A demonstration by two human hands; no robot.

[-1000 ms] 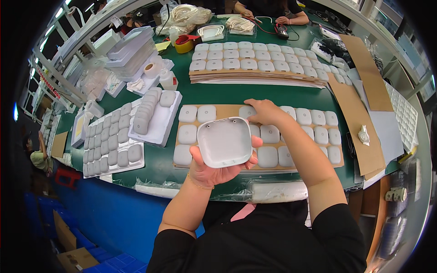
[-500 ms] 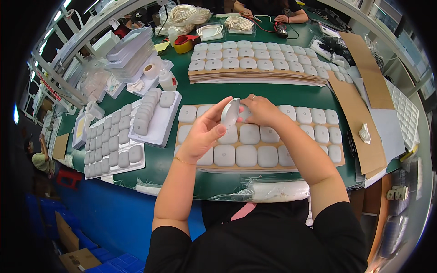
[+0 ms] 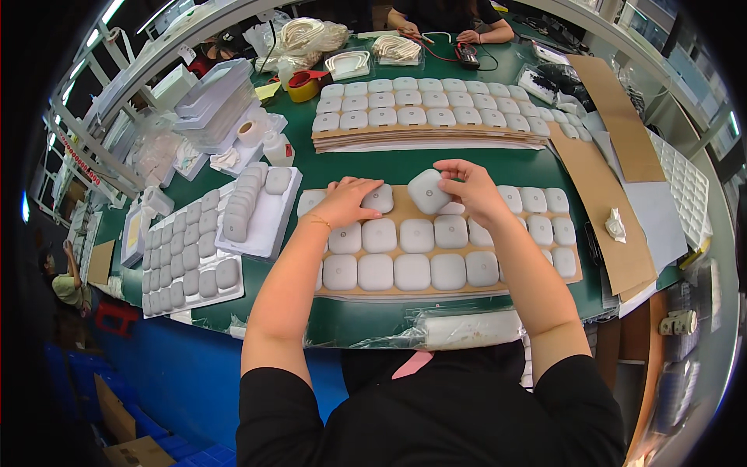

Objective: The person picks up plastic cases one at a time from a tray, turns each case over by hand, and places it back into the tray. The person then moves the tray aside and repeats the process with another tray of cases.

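Note:
Rows of pale grey rounded-square plastic casings point(image 3: 412, 271) lie on a brown cardboard sheet point(image 3: 401, 204) in front of me. My left hand point(image 3: 346, 201) reaches down over the back row, thumb and fingertips on either side of one casing point(image 3: 379, 199) lying on the sheet. My right hand point(image 3: 473, 191) pinches another casing point(image 3: 426, 191) by its right edge. That one is raised and tilted, with a small round mark on the face toward me. Under it, part of a further casing point(image 3: 451, 208) shows.
Beyond stands a cardboard stack point(image 3: 428, 138) topped with more casings. At left are a white tray point(image 3: 272, 226) and a second filled tray point(image 3: 194, 292). A tape dispenser point(image 3: 305, 86), white bottle point(image 3: 278, 148) and plastic-wrapped roll point(image 3: 475, 328) are around. Another person's hands point(image 3: 469, 36) work across the table.
My left hand has lowered its upright-held casing onto the back row. My right hand has lifted a casing off the sheet and tilted it. The view has shifted slightly.

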